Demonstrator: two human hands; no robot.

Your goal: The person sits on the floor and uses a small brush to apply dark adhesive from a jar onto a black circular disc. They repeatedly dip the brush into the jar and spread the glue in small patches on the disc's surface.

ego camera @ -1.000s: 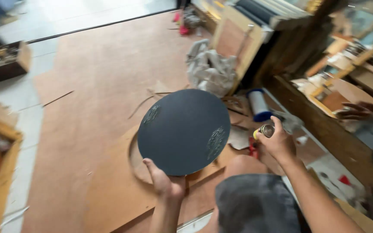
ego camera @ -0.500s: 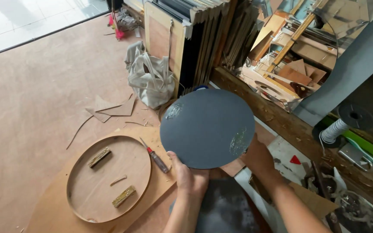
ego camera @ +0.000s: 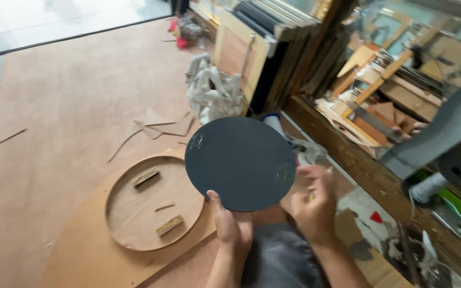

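Holding the dark round disc up over the lap, left hand pinches its bottom edge, thumb on the face; right hand sits curled at the right rim, grip too blurry to call. Looks thin, stiff, light, so edges are the spot. Beyond it, a round wooden tray on the floor

The matt dark disc looks smooth; the round tray is bare wood.

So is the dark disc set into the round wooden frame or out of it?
Out. The left hand holds the dark disc up by its lower edge, and the round wooden frame lies apart on the board.
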